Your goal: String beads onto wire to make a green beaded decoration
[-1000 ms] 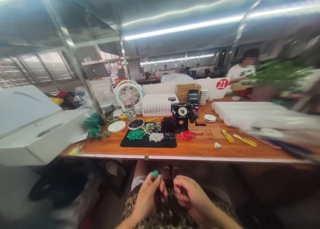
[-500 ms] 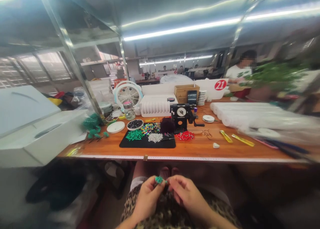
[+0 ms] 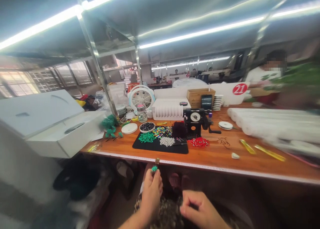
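My left hand (image 3: 152, 189) pinches a small green beaded cluster (image 3: 154, 168) just below the table's front edge. My right hand (image 3: 196, 205) is apart from it, over my lap at the lower right, with fingers curled and thumb meeting the forefinger; anything between them is too small to make out. On the black mat (image 3: 140, 147) beyond lie green tube beads (image 3: 147, 137), multicoloured beads (image 3: 162, 131) and silver beads (image 3: 167, 141). Red beads (image 3: 199, 142) lie right of the mat.
A black hand-cranked machine (image 3: 196, 120) stands behind the mat. A fan (image 3: 141, 98) and bottle (image 3: 142, 114) are at the back. Green clusters (image 3: 109, 125) lie left, near a white box (image 3: 67, 132). Wrapped rolls (image 3: 270, 122) lie right. A person (image 3: 265, 74) sits beyond.
My hands have moved apart. The left went forward with the green cluster, while the right drew away to the right and down. The view has turned left.
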The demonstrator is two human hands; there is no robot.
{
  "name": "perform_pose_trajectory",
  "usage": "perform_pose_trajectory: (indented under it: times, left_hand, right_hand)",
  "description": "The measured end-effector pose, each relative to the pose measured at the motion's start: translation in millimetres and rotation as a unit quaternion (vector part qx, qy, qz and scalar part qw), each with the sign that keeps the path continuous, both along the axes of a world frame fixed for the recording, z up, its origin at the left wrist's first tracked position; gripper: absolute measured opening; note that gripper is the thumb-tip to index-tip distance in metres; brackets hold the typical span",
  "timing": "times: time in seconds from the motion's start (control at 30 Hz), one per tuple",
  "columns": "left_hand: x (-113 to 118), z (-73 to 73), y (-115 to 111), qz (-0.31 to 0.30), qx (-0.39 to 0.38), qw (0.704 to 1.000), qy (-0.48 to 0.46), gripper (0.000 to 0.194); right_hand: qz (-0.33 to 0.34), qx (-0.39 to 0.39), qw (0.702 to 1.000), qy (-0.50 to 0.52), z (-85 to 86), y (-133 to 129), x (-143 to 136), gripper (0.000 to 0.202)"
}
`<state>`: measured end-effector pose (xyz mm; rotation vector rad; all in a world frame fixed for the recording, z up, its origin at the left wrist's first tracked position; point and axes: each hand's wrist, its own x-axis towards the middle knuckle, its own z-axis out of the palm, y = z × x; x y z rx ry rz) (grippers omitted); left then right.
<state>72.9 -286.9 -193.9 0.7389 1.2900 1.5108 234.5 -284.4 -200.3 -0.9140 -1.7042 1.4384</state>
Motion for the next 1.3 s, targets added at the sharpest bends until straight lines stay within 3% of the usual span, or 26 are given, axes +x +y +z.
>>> perform_pose_trajectory:
  times: [0.07,0.13,0.2,0.27,0.43,0.6,0.73,0.83,0.9,1.0,1.13,1.3]
  left_hand:
    - [0,2.3,3,-0.055,-0.014,0.998,0.035,0.045]
    - [5,4.5,1,-0.148,-0.042,0.986,0.061,0.045]
    - [13,6.6,-3,-0.223,-0.054,0.972,0.058,0.046]
    - [20,8.8,-7,-0.259,-0.041,0.964,0.053,0.047]
    - [21,11.5,-9,-0.27,-0.011,0.962,0.048,0.046]
    - [13,4.8,-9,-0.243,-0.011,0.97,0.013,0.037]
    - [13,7.0,-11,-0.237,-0.01,0.971,-0.012,0.036]
    - [16,12.8,-12,-0.226,-0.011,0.973,-0.051,0.036]
    - [17,14.7,-12,-0.225,-0.016,0.969,-0.099,0.037]
    - [14,12.4,-9,-0.282,-0.029,0.946,-0.157,0.041]
    - [6,7.3,-5,-0.384,-0.062,0.89,-0.237,0.047]
    - [3,8.2,-4,-0.398,-0.085,0.873,-0.267,0.048]
  right_hand:
    - [-0.063,-0.021,0.998,0.01,4.5,3,2,0.032]
    - [-0.116,-0.05,0.992,0.021,9.2,6,1,0.032]
    - [-0.119,-0.08,0.988,0.049,12.6,8,-2,0.031]
    - [-0.093,-0.104,0.986,0.086,13.5,10,-5,0.031]
    - [-0.097,-0.099,0.982,0.13,8.6,9,-7,0.031]
    - [-0.116,-0.105,0.976,0.148,3.1,9,-5,0.03]
    - [-0.041,-0.192,0.958,0.208,8.8,5,-4,0.03]
    - [0.002,-0.188,0.96,0.207,13.9,2,-3,0.031]
    - [-0.013,-0.178,0.966,0.187,12.3,2,-2,0.031]
    - [-0.043,-0.109,0.983,0.142,6.5,4,1,0.029]
    - [-0.046,0.024,0.994,0.099,7.6,6,7,0.027]
    - [-0.051,0.015,0.992,0.112,8.7,7,7,0.028]
